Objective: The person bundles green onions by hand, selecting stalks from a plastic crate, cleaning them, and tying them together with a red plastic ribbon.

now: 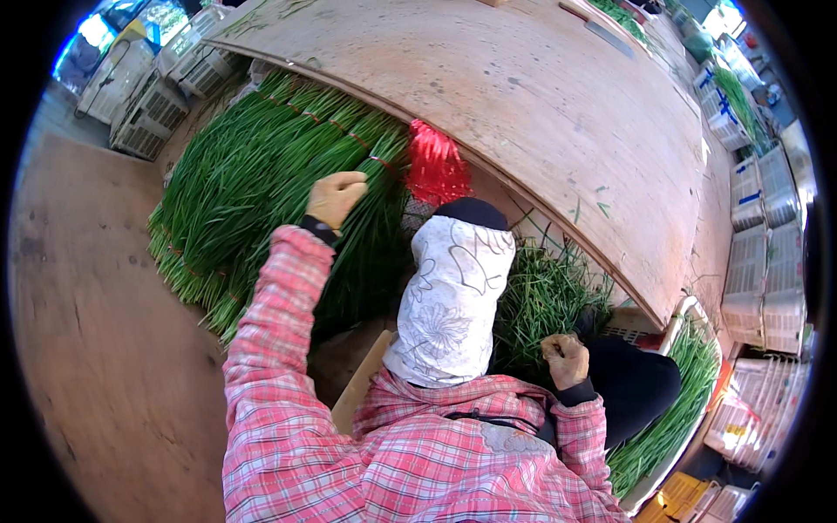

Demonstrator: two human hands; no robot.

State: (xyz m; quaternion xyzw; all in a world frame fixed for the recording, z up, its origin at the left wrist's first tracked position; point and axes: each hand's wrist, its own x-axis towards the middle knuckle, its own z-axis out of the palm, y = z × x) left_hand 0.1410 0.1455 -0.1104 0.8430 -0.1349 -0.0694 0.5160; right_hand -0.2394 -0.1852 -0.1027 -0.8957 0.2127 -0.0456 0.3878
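Observation:
My left hand (pixel 336 200) is over a thick heap of long green chive-like stalks (pixel 253 166), near the bundles tied with red bands. Its fingers are curled together, and I cannot make out what, if anything, is in them. On the right, my right hand (pixel 567 359) is closed with bent fingers, above my dark trouser leg (pixel 632 388) and beside loose green stalks (pixel 554 296). Anything between those fingers is too small to name. A bunch of shiny red ties (pixel 436 161) hangs at the board's edge, between the heap and the loose stalks.
A large wooden board (pixel 523 87) lies ahead. In front of me is a white patterned cloth shape (pixel 453 296) with a black top. A white basket (pixel 689 309) of green stalks stands at right. White crates (pixel 763 261) line the right; more crates (pixel 148 113) stand far left.

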